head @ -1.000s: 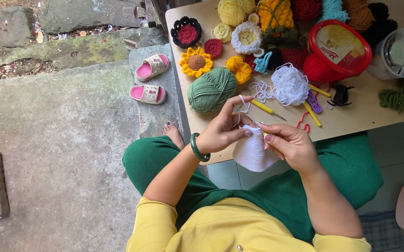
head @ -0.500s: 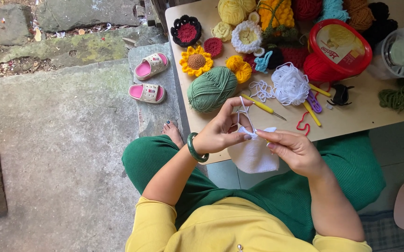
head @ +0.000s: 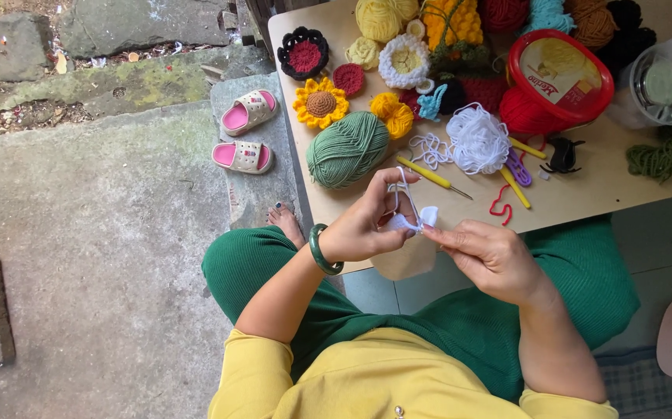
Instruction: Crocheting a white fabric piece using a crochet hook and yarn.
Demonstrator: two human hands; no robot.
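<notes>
My left hand (head: 367, 221) pinches a small white crocheted piece (head: 417, 219) at the table's near edge, with white yarn looped over its raised finger. My right hand (head: 491, 256) meets it from the right, fingertips closed on the same white piece; any hook in it is hidden. The yarn runs up to a loose white yarn heap (head: 477, 138). A yellow crochet hook (head: 433, 176) lies on the table just beyond my hands. A green bangle sits on my left wrist.
On the wooden table (head: 584, 194): a green yarn ball (head: 348, 149), a crocheted sunflower (head: 320, 103), other crocheted flowers, a red tub (head: 557, 77), coloured yarn balls, a clear jar (head: 662, 85). Pink sandals (head: 244, 132) lie on the stone floor at left.
My hands have stayed at the table edge. The right hand has shifted slightly right and down, and the white piece has turned between the fingers.
</notes>
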